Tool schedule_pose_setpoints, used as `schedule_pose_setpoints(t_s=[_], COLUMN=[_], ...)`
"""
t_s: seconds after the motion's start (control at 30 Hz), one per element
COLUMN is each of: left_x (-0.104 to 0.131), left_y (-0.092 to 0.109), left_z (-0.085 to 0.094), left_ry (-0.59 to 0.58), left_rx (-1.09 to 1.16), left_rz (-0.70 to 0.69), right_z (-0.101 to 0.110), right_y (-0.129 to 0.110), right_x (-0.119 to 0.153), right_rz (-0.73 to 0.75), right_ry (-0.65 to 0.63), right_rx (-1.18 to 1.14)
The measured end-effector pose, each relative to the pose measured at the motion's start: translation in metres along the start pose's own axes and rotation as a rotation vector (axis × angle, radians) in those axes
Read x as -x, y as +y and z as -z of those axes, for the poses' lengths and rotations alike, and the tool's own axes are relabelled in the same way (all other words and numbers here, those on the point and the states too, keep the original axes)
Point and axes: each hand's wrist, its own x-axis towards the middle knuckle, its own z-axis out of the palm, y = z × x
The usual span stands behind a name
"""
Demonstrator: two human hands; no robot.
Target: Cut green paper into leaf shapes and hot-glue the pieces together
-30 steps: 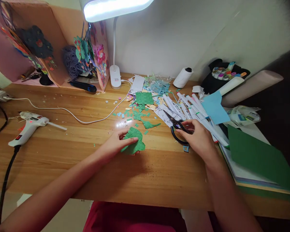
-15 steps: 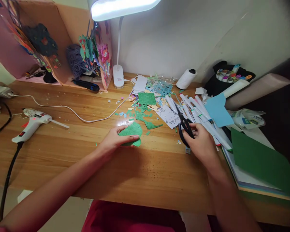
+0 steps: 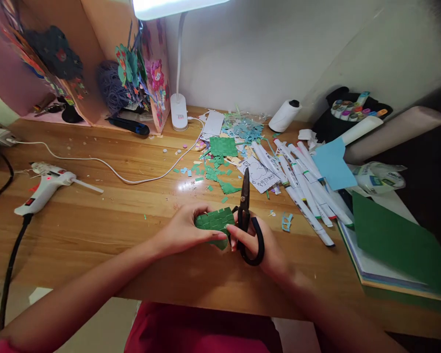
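Observation:
Between the thumb and fingers of my left hand (image 3: pixel 185 230) is a green paper piece (image 3: pixel 215 219) with a grid of small cut or woven squares. My right hand (image 3: pixel 266 245) is closed on black-handled scissors (image 3: pixel 244 211), whose blades point up and away from me. Its thumb and fingertips touch the right edge of the green paper piece, so both hands meet there. Beyond them lie green paper scraps (image 3: pixel 215 172), a larger green square (image 3: pixel 223 146) and a white card with line drawings (image 3: pixel 257 174).
Several white markers (image 3: pixel 308 191) lie loose on the right, beside a blue paper sheet (image 3: pixel 334 165) and stacked coloured paper (image 3: pixel 400 245). A glue gun (image 3: pixel 46 186) with a black cord rests at left. A white cable (image 3: pixel 113 169) runs to the desk lamp (image 3: pixel 179 113).
My right hand has brought the scissors left from beside the markers to the green paper piece. My left hand has moved slightly right and toward me, and the paper has turned.

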Motion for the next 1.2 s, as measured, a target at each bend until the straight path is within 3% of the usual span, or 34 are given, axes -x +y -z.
schedule_pose_setpoints(t_s=[0.13,0.3,0.4,0.6,0.9,1.2], left_x=[-0.002,-0.004,-0.005,-0.005,-0.003,-0.004], left_y=[-0.001,-0.005,-0.006,-0.003,0.008,0.003], left_z=[0.000,-0.005,-0.005,0.003,0.008,0.013], left_ry=[0.011,-0.113,-0.043,0.049,0.146,0.170], left_rx=[0.118,0.332,0.348,0.347,0.286,0.295], left_rz=[0.060,0.111,0.153,0.141,0.130,0.096], right_z=[0.002,0.001,0.002,0.006,0.008,0.011], right_y=[0.004,0.010,0.008,0.000,0.001,0.002], right_x=[0.000,-0.001,-0.002,-0.003,0.001,-0.002], right_rz=[0.034,0.076,0.076,0.097,0.132,0.074], right_ry=[0.084,0.070,0.088,0.246,0.176,0.214], right_rx=[-0.038,-0.137,-0.151,-0.098,-0.046,-0.157])
